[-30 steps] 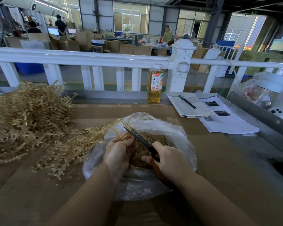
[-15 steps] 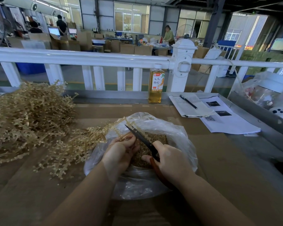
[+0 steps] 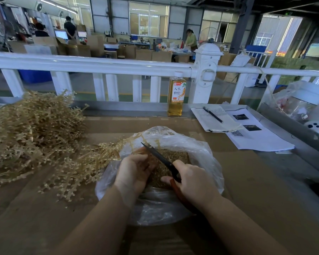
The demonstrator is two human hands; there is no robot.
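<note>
My right hand [image 3: 195,181] grips red-handled scissors [image 3: 160,159] whose dark blades point up and left over a clear plastic bag [image 3: 201,153]. The bag holds a heap of small tan cut pieces [image 3: 175,157]. My left hand [image 3: 134,172] holds a tan branched sprig [image 3: 103,153] at the bag's left rim, right beside the blades. The sprig trails left out of the bag onto the cardboard-covered table [image 3: 247,181]. What my left fingers pinch is partly hidden behind the hand.
A big pile of tan sprigs [image 3: 29,133] fills the table's left. A bottle of amber drink [image 3: 176,94] stands by the white railing [image 3: 99,65]. A notebook with a pen [image 3: 213,115] and printed sheets [image 3: 256,137] lie at right, plastic-wrapped items [image 3: 302,103] beyond.
The scissor blades have closed a little and my left hand has shifted the sprig slightly; both hands stay over the bag.
</note>
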